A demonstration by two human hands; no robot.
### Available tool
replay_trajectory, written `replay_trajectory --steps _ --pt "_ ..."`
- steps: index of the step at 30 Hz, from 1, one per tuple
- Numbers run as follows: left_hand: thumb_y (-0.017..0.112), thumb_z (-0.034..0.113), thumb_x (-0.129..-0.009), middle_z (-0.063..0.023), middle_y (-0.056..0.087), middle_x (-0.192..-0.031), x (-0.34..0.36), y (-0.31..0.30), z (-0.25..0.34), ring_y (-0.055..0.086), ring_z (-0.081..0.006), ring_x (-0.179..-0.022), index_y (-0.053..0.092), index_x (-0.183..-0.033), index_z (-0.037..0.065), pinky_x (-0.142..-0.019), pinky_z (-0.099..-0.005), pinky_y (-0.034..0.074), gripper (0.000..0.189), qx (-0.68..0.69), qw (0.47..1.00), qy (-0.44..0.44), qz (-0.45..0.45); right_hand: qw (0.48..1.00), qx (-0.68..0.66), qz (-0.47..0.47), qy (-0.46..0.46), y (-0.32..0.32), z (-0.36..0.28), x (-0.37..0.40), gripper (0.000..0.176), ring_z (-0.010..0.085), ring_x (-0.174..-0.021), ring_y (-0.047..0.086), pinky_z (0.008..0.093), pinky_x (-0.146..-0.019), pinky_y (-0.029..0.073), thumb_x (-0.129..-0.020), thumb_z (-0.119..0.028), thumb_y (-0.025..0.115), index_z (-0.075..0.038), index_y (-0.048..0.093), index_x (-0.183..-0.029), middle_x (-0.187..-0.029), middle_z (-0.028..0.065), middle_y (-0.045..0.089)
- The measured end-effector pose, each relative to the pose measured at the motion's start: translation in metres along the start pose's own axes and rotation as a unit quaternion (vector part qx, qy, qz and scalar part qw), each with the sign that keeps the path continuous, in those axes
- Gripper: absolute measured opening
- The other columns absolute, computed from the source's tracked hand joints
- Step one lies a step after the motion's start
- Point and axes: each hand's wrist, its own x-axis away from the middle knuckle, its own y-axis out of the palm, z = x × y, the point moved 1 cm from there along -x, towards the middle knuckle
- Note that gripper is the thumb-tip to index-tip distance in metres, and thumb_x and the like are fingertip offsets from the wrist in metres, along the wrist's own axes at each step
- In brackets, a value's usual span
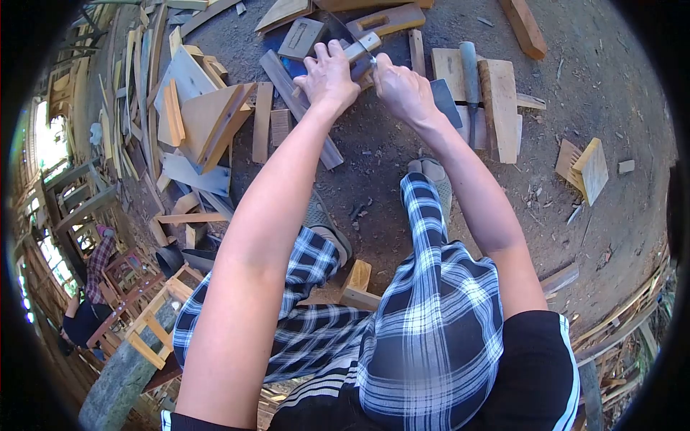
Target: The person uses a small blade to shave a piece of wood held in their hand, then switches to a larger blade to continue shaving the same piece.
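At the top centre my left hand (330, 77) presses down near a light wooden piece (361, 47), its fingers spread. Just right of it my right hand (404, 90) is closed around something whose handle its fingers cover. A thin dark blade (338, 23) runs from the right hand's side up and left across the light piece. Under and behind the hands lie a grey block (301, 39) and a wooden piece with a slot (388, 21). A long grey-brown board (302, 108) slants below my left hand.
Right of my hands lie a dark-handled tool (470, 86) and a thick wooden block (499, 111). Cut boards (208, 122) are piled at left. A small wooden piece (593, 171) sits far right. Another person (85, 316) is at lower left.
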Motion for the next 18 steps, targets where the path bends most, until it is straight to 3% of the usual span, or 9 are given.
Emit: replay_trajectory --steps 6,10,12,13,18 --pt "0.079 0.013 -0.069 -0.0107 0.047 -0.127 -0.002 0.001 0.002 0.050 -0.0352 -0.121 0.044 -0.130 0.010 -0.090 -0.0596 0.044 0.070 -0.039 0.998 0.054 0.013 0.999 -0.008 -0.006 0.035 0.000 -0.004 0.007 0.017 0.0422 -0.074 0.070 0.0526 -0.066 0.056 -0.095 -0.015 0.043 0.000 0.050 -0.095 -0.076 0.0272 0.068" --pt "0.080 0.015 -0.069 -0.0114 0.046 -0.128 -0.003 0.003 -0.001 0.050 -0.0352 -0.121 0.043 -0.131 0.009 -0.089 -0.0596 0.044 0.073 0.016 0.999 0.031 0.011 1.000 0.008 0.006 0.014 -0.003 -0.007 0.001 0.015 0.0409 -0.074 0.070 0.0519 -0.065 0.056 -0.094 -0.014 0.044 0.000 0.050 -0.094 -0.076 0.0272 0.067" --pt "0.083 0.023 -0.069 -0.0120 0.045 -0.132 0.001 0.003 -0.004 0.049 -0.0371 -0.123 0.037 -0.135 0.009 -0.091 -0.0599 0.047 0.081 -0.007 1.000 -0.018 -0.009 1.000 0.010 -0.006 0.005 -0.004 -0.005 -0.003 0.015 0.0406 -0.074 0.070 0.0511 -0.065 0.056 -0.094 -0.014 0.044 0.000 0.050 -0.095 -0.076 0.0266 0.068" --pt "0.080 0.016 -0.068 -0.0117 0.046 -0.129 0.004 0.003 -0.005 0.049 -0.0355 -0.122 0.041 -0.131 0.008 -0.090 -0.0606 0.044 0.075 0.015 0.999 -0.028 -0.007 1.000 0.013 -0.008 -0.009 -0.003 -0.005 -0.004 0.016 0.0407 -0.074 0.070 0.0510 -0.065 0.056 -0.094 -0.014 0.044 0.000 0.050 -0.095 -0.077 0.0263 0.068" --pt "0.080 0.017 -0.069 -0.0117 0.045 -0.130 0.001 0.004 -0.004 0.049 -0.0354 -0.123 0.041 -0.131 0.008 -0.091 -0.0621 0.044 0.074 0.012 0.999 -0.035 -0.014 0.999 -0.002 -0.002 -0.034 0.000 -0.001 -0.006 0.017 0.0414 -0.074 0.070 0.0513 -0.065 0.056 -0.094 -0.016 0.044 0.000 0.051 -0.095 -0.077 0.0260 0.068"
